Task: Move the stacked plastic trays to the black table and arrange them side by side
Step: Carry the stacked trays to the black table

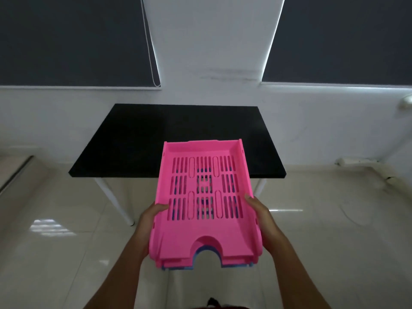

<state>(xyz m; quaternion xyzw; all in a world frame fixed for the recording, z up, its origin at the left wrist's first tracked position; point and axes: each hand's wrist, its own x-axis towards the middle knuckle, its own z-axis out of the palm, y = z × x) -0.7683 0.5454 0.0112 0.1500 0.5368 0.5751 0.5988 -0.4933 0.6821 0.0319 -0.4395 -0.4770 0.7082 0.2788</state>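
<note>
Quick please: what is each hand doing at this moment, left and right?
Left hand: closed on the left edge of the tray stack, held in the air.
Right hand: closed on the stack's right edge.

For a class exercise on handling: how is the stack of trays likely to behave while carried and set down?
The stack looks stiff: it holds its shape gripped only at its sides by the left hand and right hand. Probably light, given the slotted plastic. The nested trays might slide apart if tilted; blue edges already peek out under the pink one.
</note>
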